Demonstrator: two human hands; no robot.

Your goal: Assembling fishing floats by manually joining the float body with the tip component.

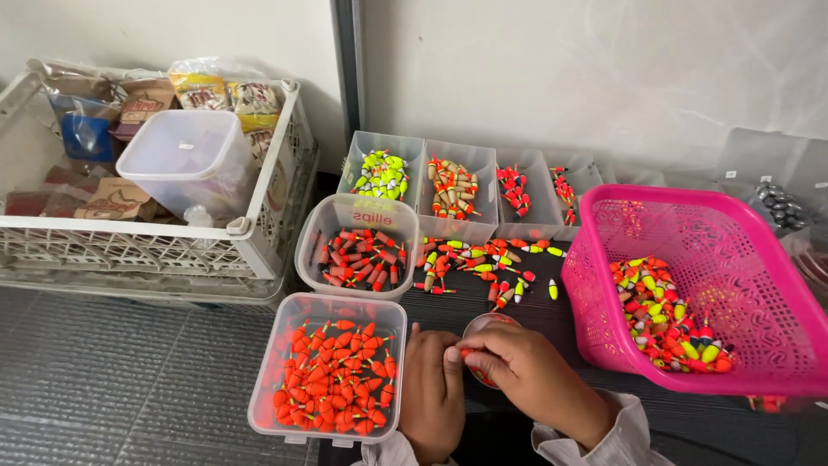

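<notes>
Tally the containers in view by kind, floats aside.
Clear plastic tubs holding floats: 6
Pink basket: 1
White crate: 1
Clear lidded tub inside the crate: 1
Small round dish at the hands: 1
Total: 10

A plain off-white plastered wall [561, 69] filled the view from ten o'clock round to two, split near twelve o'clock by a dark grey vertical post [348, 78]. A grey ribbed floor mat [112, 380] covered the seven to nine o'clock side, and a dark ribbed work surface [517, 311] ran from six to four o'clock. Soft, even daylight lit everything without hard shadows.
</notes>
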